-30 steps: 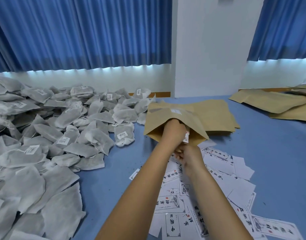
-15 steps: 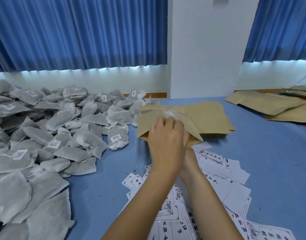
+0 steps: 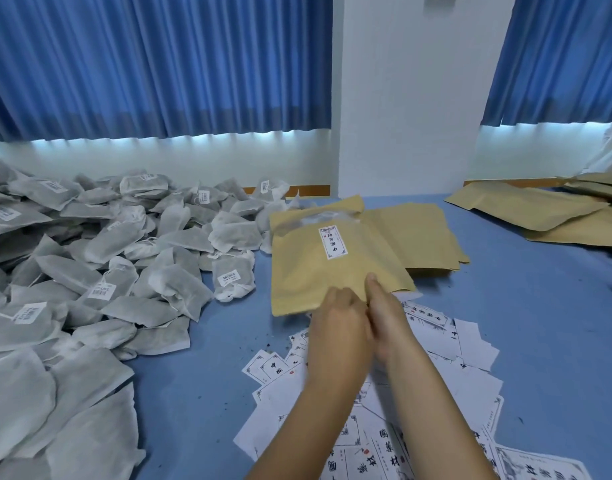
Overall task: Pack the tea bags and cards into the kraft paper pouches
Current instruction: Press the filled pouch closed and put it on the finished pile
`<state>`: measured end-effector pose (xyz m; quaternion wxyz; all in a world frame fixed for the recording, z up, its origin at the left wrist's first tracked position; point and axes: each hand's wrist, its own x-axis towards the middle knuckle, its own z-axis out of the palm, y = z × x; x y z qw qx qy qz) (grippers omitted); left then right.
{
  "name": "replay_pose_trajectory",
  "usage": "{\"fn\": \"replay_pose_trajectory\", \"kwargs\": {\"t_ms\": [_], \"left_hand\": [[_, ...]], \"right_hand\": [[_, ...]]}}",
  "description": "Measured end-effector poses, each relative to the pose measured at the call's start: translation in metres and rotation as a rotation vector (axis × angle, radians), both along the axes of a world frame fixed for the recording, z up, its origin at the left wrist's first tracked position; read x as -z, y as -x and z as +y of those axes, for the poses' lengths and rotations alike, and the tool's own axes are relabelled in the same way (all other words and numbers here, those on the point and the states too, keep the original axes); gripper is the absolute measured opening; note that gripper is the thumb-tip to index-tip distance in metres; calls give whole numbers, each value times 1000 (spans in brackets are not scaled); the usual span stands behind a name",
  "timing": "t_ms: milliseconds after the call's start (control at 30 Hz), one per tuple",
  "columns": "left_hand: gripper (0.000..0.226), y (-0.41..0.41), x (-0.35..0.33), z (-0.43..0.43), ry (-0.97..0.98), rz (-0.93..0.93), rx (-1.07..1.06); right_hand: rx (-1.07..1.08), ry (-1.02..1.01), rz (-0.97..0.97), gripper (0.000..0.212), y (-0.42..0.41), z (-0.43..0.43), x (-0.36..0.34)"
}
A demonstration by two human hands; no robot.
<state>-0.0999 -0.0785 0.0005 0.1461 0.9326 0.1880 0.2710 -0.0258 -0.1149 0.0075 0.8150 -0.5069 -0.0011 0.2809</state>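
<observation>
I hold a kraft paper pouch (image 3: 315, 275) by its near edge, its windowed face up and tilted toward the far side. A white printed card (image 3: 333, 242) shows through the window. My left hand (image 3: 339, 320) grips the near edge with curled fingers. Beside it and touching it, my right hand (image 3: 384, 313) pinches the same edge with the thumb on top. A big heap of grey tea bags (image 3: 117, 258) covers the table's left side. Loose printed cards (image 3: 443, 344) lie scattered under and around my forearms.
A stack of flat kraft pouches (image 3: 422, 230) lies just behind the held one. More pouches (image 3: 539, 216) lie at the far right. The blue tabletop (image 3: 539, 323) shows on the right, and a white wall with blue curtains stands behind.
My left hand has come out of the pouch's mouth. The pouch has turned so its window and the card inside face up, and both hands now hold its near edge.
</observation>
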Motion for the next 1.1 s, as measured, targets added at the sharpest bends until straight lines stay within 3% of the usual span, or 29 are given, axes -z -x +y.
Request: {"fn": "replay_pose_trajectory", "kwargs": {"t_ms": [67, 200, 267, 367, 467, 567, 700, 833, 1100], "left_hand": [[23, 6, 3, -6, 409, -38, 48], [36, 3, -6, 22, 1360, -120, 35], [36, 3, -4, 39, 1574, -315, 41], [23, 6, 2, 52, 1645, -476, 26], [18, 6, 4, 56, 1713, -614, -51], [4, 6, 4, 54, 1716, -579, -73], [5, 6, 5, 60, 1786, -568, -88], [4, 7, 4, 63, 1805, -589, -77], [9, 2, 9, 57, 1674, -490, -31]], "right_hand": [[82, 55, -11, 27, -3, -2, -1], [40, 6, 40, 24, -6, 0, 3], [20, -20, 28, 25, -7, 0, 6], [-3, -43, 1, 12, -6, -1, 8], [197, -51, 35, 3, -5, -7, 10], [327, -55, 67, 11, -10, -15, 9], [286, 3, 106, 13, -11, -17, 9], [334, 121, 24, 20, -13, -15, 11], [226, -11, -18, 8, -4, -9, 10]]}}
